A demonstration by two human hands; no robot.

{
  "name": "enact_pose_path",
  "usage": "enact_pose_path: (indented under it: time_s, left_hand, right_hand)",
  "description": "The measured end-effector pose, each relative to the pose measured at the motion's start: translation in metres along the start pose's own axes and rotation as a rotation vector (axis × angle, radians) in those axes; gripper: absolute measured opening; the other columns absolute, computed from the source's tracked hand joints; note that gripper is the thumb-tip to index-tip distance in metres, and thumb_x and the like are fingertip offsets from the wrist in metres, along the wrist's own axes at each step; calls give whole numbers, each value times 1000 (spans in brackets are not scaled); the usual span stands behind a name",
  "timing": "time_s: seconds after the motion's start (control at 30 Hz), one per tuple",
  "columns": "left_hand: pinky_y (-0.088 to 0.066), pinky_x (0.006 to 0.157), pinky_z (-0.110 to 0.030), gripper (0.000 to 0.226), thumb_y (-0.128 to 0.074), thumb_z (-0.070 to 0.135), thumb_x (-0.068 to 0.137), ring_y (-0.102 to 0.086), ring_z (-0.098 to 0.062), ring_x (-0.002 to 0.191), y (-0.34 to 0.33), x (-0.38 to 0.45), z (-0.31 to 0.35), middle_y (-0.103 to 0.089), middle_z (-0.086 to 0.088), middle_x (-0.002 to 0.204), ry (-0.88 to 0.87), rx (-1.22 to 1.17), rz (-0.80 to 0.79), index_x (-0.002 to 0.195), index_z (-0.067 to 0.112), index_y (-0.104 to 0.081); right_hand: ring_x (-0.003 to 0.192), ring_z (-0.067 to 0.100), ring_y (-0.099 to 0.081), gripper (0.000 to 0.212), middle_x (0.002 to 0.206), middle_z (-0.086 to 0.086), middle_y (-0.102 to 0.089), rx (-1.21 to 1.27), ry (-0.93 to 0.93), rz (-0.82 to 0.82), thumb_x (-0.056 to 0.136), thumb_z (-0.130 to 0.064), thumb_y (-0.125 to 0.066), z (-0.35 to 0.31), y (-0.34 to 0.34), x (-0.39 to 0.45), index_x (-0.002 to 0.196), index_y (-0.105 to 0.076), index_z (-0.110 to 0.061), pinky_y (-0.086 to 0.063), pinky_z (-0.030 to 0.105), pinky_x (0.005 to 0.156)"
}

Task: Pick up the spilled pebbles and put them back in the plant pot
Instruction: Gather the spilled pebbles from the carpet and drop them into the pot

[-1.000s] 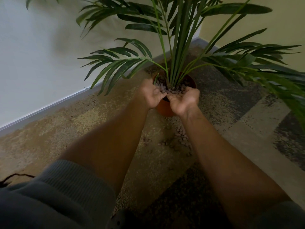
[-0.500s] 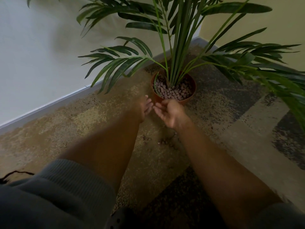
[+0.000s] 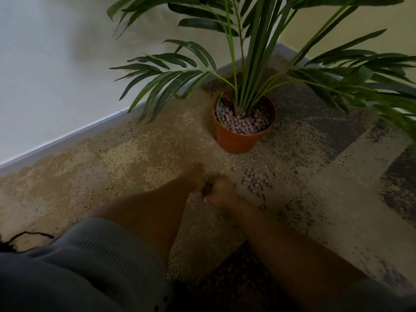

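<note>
- Head view: an orange plant pot [image 3: 238, 140] is seen standing upright on a mottled carpet [image 3: 135, 158], near the corner where a white wall [image 3: 56, 75] and a grey skirting board [image 3: 67, 138] meet
- The pot is filled close to its rim with pinkish-grey pebbles [image 3: 242, 122], and green palm fronds [image 3: 252, 64] are seen rising from its middle and spreading out to both sides
- A small heap of spilled pebbles [image 3: 255, 182] is seen lying on the carpet in front of the pot, apart from it and just to the right of the hands; a few strays are scattered around the heap
- The left hand [image 3: 198, 176] and the right hand [image 3: 219, 190] are held low over the carpet, pressed against each other, short of the pot
- Both hands are blurred; the right hand appears curled with a thumbnail showing, but whether either hand is clenched, released or grasping pebbles cannot be told
- The spilled heap is not touched by either hand
- Both forearms are bare, and a grey ribbed sleeve [image 3: 96, 248] is seen pushed up on the left arm at the lower left
</note>
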State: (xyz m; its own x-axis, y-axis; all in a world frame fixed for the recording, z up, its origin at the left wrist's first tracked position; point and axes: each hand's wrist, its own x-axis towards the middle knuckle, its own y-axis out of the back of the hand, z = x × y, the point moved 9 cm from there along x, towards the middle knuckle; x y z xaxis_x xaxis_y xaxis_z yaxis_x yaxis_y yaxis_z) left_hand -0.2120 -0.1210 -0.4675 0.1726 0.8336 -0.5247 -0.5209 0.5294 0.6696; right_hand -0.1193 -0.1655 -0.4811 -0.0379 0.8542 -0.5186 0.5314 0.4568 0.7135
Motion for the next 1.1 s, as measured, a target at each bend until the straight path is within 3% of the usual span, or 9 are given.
enact_pose_path:
  time_s: [0.13,0.43,0.53,0.63,0.73,0.87,1.1]
  left_hand:
    - [-50,96,-35,29,-69,19,81,-63,-24,108,-10,-1,2,-67,-6,113,-78,219,-73,109,11,-68]
    - [-50,81,-31,34,-75,24,76,-63,-26,99,-16,0,-17,-64,-11,108,-38,287,-71,104,6,-65]
    - [-53,76,-31,28,-73,25,79,-68,-25,92,-18,1,-22,-71,-11,102,-8,273,-82,100,5,-70]
    - [-55,82,-34,26,-72,19,81,-68,-26,96,-19,2,-24,-70,-12,105,-8,267,-88,103,6,-71]
    - [-56,86,-34,21,-73,16,78,-68,-24,98,-21,2,-22,-71,-9,104,-39,301,-103,98,9,-74]
    - [-53,79,-30,21,-67,21,83,-69,-25,93,-20,1,-20,-71,-11,101,-36,310,-91,97,5,-73]
    - [-53,83,-31,26,-67,30,84,-67,-23,90,-22,3,-22,-71,-11,100,-33,388,-120,98,8,-73]
  right_hand:
    - [118,27,-57,67,137,9,-52,-65,3,6,73,-19,-76,3,-16,11,136,-53,-14,-49,39,101]
    - [128,29,-46,48,153,9,-31,-165,127,9,86,-24,-65,-10,-20,7,133,-58,-19,-40,44,109]
    - [128,29,-45,47,149,7,-33,-169,170,-1,87,-28,-64,-11,-16,4,133,-59,-20,-38,39,109]
    - [127,27,-46,40,141,6,-41,-177,206,23,88,-27,-63,-14,-12,0,128,-63,-19,-38,34,107]
    - [121,24,-51,33,134,5,-49,-135,183,81,88,-24,-61,-10,-7,1,120,-67,-19,-43,36,104]
    - [129,23,-46,33,139,5,-48,-159,205,72,93,-23,-55,-12,-7,1,124,-65,-22,-41,35,107]
    - [116,23,-51,28,125,4,-53,-195,225,87,92,-19,-54,-14,-9,2,117,-67,-18,-45,35,99]
